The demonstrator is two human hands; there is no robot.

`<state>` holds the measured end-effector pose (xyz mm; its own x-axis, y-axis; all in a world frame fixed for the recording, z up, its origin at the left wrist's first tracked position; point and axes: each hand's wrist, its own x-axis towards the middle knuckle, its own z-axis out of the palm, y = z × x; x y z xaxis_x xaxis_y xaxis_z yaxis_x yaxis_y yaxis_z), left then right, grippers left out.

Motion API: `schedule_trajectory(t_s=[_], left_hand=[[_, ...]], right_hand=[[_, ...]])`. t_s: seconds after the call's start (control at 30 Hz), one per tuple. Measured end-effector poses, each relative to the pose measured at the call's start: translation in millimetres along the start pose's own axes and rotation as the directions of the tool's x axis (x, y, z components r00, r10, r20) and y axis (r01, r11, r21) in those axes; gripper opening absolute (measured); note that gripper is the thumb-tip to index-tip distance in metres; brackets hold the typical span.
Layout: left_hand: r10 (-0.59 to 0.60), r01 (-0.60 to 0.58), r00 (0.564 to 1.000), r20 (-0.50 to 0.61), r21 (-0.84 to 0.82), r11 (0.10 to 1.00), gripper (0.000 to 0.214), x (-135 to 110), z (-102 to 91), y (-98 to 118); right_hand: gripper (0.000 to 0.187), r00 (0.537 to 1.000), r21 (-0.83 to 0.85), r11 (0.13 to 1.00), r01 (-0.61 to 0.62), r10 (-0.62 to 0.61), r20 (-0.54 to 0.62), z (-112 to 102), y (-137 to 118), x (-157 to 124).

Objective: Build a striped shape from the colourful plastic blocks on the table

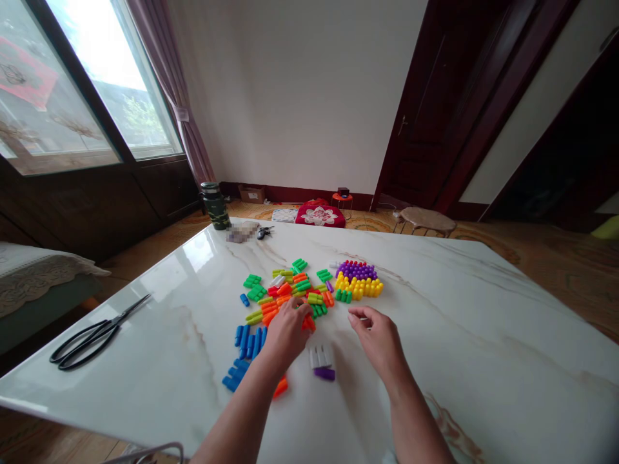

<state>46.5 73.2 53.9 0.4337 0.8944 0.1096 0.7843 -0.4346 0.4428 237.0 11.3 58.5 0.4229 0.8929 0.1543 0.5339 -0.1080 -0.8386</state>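
My left hand (289,325) reaches into the loose pile of bullet-shaped plastic building blocks, its fingers curled down on an orange block (308,323). To its right, my right hand (376,330) hovers over the table with thumb and fingers drawn together; nothing shows in them. Between my wrists lie a white block (320,356) of joined pieces and a purple block (324,374). Blue blocks (250,343) lie left of my left hand, partly hidden by the forearm. Green blocks (256,292) are among the scattered ones beyond. Yellow blocks (358,287) stand grouped beside purple ones (356,270) with red tips.
Black-handled scissors (91,338) lie on the marble-patterned table (483,335) at the left. A camouflage flask (215,206) and keys (264,232) are at the far left corner. A stool (425,219) stands beyond the far edge.
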Motion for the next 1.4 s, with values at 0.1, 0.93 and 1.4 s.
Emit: schedule_trajectory(t_s=[0.1, 0.93, 1.4], left_hand=[[-0.076, 0.075, 0.996, -0.044, -0.021, 0.997, 0.031, 0.4, -6.4, -4.4], [-0.179, 0.175, 0.984, -0.008, -0.158, 0.972, 0.021, -13.1, -29.8, -6.5], [-0.296, 0.258, 0.935, -0.193, -0.200, 0.945, 0.043, -13.0, -26.3, -9.1]], right_hand=[[0.030, 1.000, -0.014, 1.000, 0.001, -0.001, 0.010, 2.2, -0.1, 0.2], [0.046, 0.938, -0.302, 0.895, 0.329, -0.271, 0.217, 110.2, -40.8, 90.2], [0.026, 0.936, -0.030, 0.938, 0.345, -0.341, 0.088, 110.1, -42.2, 56.9]])
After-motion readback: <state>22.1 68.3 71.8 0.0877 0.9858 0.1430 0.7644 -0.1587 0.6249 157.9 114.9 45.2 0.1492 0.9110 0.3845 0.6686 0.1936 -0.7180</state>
